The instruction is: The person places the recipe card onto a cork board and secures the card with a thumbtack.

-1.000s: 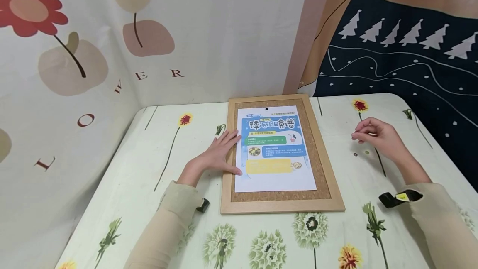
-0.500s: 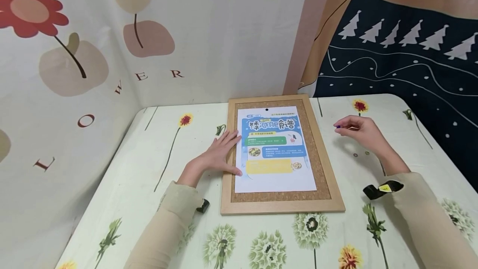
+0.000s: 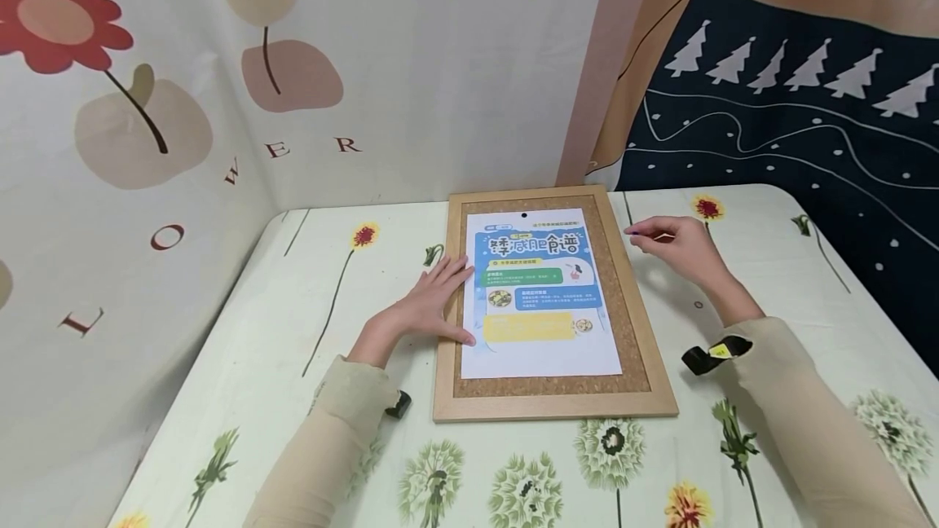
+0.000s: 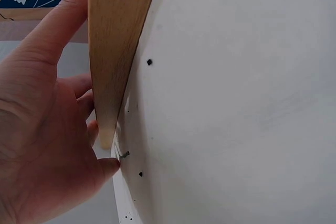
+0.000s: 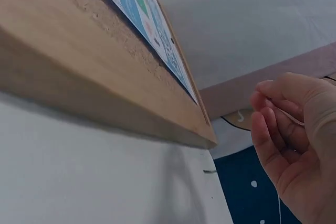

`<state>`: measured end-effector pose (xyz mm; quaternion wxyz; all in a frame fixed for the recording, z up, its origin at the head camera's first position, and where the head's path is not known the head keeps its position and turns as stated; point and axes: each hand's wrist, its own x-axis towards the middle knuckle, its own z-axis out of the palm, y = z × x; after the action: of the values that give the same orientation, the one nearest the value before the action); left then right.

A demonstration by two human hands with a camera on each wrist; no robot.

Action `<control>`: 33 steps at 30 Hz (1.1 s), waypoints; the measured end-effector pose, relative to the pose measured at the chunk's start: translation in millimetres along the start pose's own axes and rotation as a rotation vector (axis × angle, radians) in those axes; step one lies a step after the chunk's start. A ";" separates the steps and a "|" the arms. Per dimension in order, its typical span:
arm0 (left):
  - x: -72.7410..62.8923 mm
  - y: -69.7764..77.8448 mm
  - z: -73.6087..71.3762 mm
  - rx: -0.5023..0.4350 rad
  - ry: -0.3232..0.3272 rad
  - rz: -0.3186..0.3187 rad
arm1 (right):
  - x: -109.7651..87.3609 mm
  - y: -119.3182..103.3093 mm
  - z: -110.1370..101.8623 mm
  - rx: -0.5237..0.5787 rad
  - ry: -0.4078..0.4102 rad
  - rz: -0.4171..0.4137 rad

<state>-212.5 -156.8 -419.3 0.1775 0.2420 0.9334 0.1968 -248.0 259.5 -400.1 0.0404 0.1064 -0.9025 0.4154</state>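
A printed sheet [image 3: 543, 357] lies on a wood-framed cork board [image 3: 553, 406], with a black round tack [image 3: 524, 215] at its top edge. My left hand [image 3: 421, 304] rests spread on the board's left side, thumb at the sheet's edge. In the left wrist view, its fingers lie along the wooden frame [image 4: 113, 40]. Between thumb and index finger, my right hand [image 3: 678, 247] pinches a small blue-purple thumbtack [image 3: 635, 233], just right of the board's upper right edge. The right wrist view shows the curled fingers [image 5: 270, 140] beside the board's corner; the thumbtack is hardly visible there.
Another small round tack [image 3: 698, 305] lies on the flower-printed tablecloth [image 3: 293, 398] right of the board. Behind the table hang a pale printed curtain [image 3: 440, 63] and a dark tree-patterned cloth [image 3: 778, 121].
My right hand has moved left toward the board, carrying the blue-purple thumbtack. A green tack seen earlier on the table is now hidden behind the right wrist. The left hand has not moved.
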 end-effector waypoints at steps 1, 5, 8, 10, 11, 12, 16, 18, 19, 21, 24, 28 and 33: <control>0.1 0.1 -0.1 -0.003 -0.001 -0.001 | 2.3 -1.2 1.2 -0.003 0.000 -0.001; 0.8 -0.7 0.2 -0.005 0.000 0.000 | 12.6 -4.7 7.0 -0.004 0.012 -0.024; 0.9 -0.9 0.1 -0.002 0.002 0.002 | 20.3 -7.5 11.4 -0.005 0.014 -0.045; 0.3 -0.5 -0.2 -0.002 0.002 0.002 | 25.2 -10.0 14.1 -0.009 0.000 -0.048; 0.1 -0.5 -0.3 -0.003 0.001 0.001 | 27.9 -11.3 15.5 -0.014 -0.007 -0.047; -0.3 -0.2 -0.5 -0.003 0.001 0.001 | 30.6 -12.7 17.1 -0.019 -0.016 -0.035; -0.9 -0.3 -0.3 -0.001 -0.002 -0.002 | 41.4 -17.6 24.0 -0.038 -0.055 0.012; -0.7 -0.1 -0.1 0.000 -0.002 -0.003 | 46.5 -19.3 27.7 -0.047 -0.069 0.028; -0.8 -0.3 0.2 0.000 -0.004 -0.005 | 49.2 -20.1 30.1 -0.054 -0.074 0.035; -0.8 -0.8 0.6 -0.002 -0.007 -0.006 | 54.1 -22.0 34.3 -0.058 -0.084 0.048; -1.5 -1.1 0.6 -0.004 -0.011 -0.009 | 61.5 -23.5 40.7 -0.076 -0.095 0.048; -2.1 -0.8 0.0 -0.004 -0.013 -0.008 | 71.0 -24.0 48.1 -0.095 -0.097 0.032; -1.5 -1.1 -0.1 0.001 -0.001 0.015 | 80.6 -23.9 57.2 -0.121 -0.102 0.027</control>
<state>-211.7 -158.5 -419.3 0.1763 0.2489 0.9316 0.1977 -320.2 188.2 -406.7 -0.0050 0.1126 -0.9282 0.3546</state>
